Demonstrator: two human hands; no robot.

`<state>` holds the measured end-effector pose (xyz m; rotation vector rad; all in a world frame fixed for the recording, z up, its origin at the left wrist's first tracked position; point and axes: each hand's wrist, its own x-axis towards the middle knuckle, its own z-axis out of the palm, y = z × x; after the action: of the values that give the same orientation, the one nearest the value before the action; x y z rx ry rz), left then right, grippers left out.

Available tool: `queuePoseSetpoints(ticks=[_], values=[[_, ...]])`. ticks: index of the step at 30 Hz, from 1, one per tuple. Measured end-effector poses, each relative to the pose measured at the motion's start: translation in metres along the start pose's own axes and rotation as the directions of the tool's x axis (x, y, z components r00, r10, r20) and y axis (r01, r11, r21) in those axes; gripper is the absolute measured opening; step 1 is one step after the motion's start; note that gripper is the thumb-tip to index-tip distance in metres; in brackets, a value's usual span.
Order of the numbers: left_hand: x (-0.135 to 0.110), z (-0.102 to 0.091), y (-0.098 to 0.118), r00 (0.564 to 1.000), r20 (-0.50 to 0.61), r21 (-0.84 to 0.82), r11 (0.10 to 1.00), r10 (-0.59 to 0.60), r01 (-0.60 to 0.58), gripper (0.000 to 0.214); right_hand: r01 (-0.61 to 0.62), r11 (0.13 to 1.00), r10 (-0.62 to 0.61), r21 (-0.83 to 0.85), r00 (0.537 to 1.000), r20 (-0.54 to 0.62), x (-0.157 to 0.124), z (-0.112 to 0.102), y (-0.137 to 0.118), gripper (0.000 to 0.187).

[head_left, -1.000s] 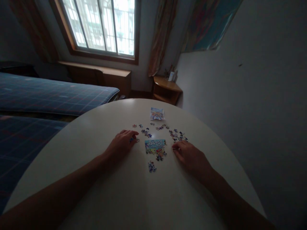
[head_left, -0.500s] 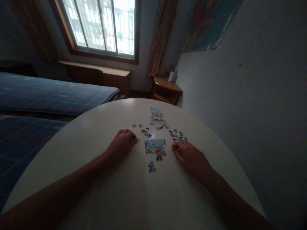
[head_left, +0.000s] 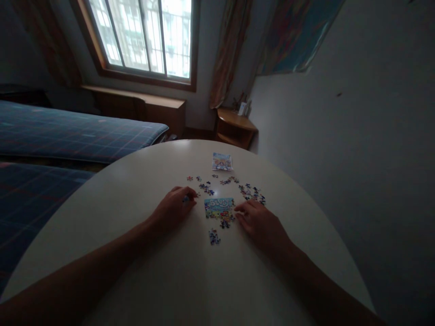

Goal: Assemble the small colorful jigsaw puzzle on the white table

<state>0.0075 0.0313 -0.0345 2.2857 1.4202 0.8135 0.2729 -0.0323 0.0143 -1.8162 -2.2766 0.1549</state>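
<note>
A partly joined jigsaw puzzle (head_left: 219, 207), with a lettered top and colourful figures below, lies on the white round table (head_left: 217, 285). At its right edge my right hand (head_left: 260, 222) pinches a small puzzle piece, mostly hidden by the fingers. My left hand (head_left: 173, 206) rests left of the puzzle, its fingers curled round a bluish puzzle piece (head_left: 186, 198) that shows only in part. Just below the puzzle sits a small joined cluster (head_left: 214, 237), apart from it. Loose pieces (head_left: 251, 192) lie beyond my right hand, and others (head_left: 206, 188) lie above the puzzle's left side.
A small picture sheet (head_left: 222, 161) lies farther back on the table, with more pieces (head_left: 229, 180) in front of it. Beds with plaid covers (head_left: 81, 133) stand at the left. A wall (head_left: 340, 149) runs along the right, and a wooden corner shelf (head_left: 236, 120) stands behind the table.
My right hand has moved left, from beside the loose pieces to the puzzle's right edge. My left hand has shifted only slightly. The puzzle stays in place.
</note>
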Motion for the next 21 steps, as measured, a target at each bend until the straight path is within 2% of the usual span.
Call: queuePoseSetpoints(ticks=[3,5,11,18,21], values=[[-0.001,0.000,0.002,0.998,-0.028,0.073,0.996,0.054,-0.052,0.031,0.033,0.999,-0.033,0.020,0.999,-0.012,-0.001,0.002,-0.003,0.015],[0.000,0.000,0.004,0.995,-0.009,0.104,0.990,0.097,-0.096,0.036,0.040,0.999,-0.040,0.029,0.999,-0.019,-0.001,0.002,-0.004,0.014],[0.001,-0.004,0.010,0.981,0.078,0.110,0.977,0.177,-0.185,0.016,0.025,0.999,-0.023,0.039,0.999,-0.034,-0.001,0.000,-0.002,0.014],[-0.006,-0.009,0.010,0.976,0.146,-0.039,0.987,0.162,-0.158,0.021,0.031,0.998,-0.028,0.054,0.998,-0.055,-0.002,-0.001,-0.001,0.013],[-0.010,-0.009,0.013,0.974,0.140,-0.128,0.978,0.180,-0.162,0.023,0.073,0.994,-0.067,0.087,0.995,-0.072,-0.002,0.001,-0.002,0.012]])
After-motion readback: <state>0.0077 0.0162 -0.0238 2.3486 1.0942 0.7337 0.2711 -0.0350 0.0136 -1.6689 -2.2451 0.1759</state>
